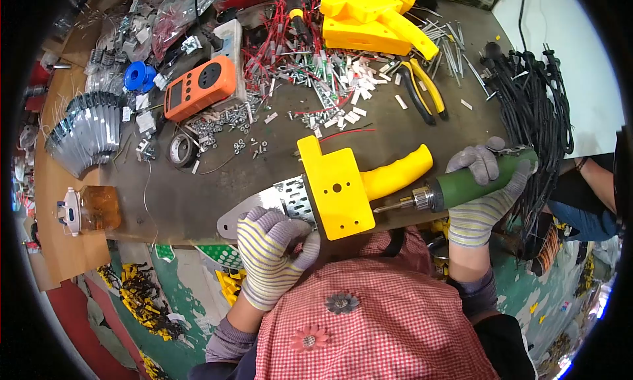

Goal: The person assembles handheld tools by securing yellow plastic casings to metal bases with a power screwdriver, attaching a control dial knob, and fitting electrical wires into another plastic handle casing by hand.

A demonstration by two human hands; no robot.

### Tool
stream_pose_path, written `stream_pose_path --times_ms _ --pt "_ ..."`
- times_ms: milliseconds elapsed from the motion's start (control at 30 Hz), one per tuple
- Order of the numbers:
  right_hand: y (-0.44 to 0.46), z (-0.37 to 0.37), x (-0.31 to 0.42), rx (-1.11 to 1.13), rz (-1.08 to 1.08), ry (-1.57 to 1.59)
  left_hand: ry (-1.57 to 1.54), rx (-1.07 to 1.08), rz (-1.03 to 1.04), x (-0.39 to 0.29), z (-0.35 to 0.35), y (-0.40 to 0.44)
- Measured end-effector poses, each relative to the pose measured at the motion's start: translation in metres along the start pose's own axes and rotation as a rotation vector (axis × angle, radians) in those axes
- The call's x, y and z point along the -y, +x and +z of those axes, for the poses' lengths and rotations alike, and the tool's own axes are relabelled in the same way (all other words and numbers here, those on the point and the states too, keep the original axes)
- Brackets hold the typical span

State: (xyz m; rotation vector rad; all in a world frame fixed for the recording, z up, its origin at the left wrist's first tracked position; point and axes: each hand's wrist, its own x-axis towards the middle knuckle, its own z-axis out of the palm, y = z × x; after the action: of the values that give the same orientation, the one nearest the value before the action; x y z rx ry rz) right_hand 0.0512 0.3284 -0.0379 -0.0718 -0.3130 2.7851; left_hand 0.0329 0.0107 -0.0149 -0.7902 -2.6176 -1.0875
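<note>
A pipe welding iron lies on the bench, with a yellow housing (337,189), a perforated metal guard (295,197) and a flat grey plate (245,212). My left hand (273,255), in a striped glove, is curled closed against the near edge of the guard. Whatever its fingertips pinch is hidden. In my right hand (484,192), also gloved, I grip a green electric screwdriver (461,187). Its bit points left and ends just right of the yellow housing, below the yellow handle (399,172).
Behind lie loose screws and nuts (214,131), white pieces (356,83), pliers (422,93), an orange meter (200,88) and yellow housings (369,24). Black cables (534,110) hang at the right. Metal guards (86,133) and an amber jar (99,208) stand left. Another person's arm (597,182) shows far right.
</note>
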Motion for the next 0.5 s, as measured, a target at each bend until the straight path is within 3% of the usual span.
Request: stream_pose_path --times_ms 500 --pt "0.004 0.002 -0.011 0.163 0.043 0.036 0.003 0.022 0.024 0.002 -0.002 -0.001"
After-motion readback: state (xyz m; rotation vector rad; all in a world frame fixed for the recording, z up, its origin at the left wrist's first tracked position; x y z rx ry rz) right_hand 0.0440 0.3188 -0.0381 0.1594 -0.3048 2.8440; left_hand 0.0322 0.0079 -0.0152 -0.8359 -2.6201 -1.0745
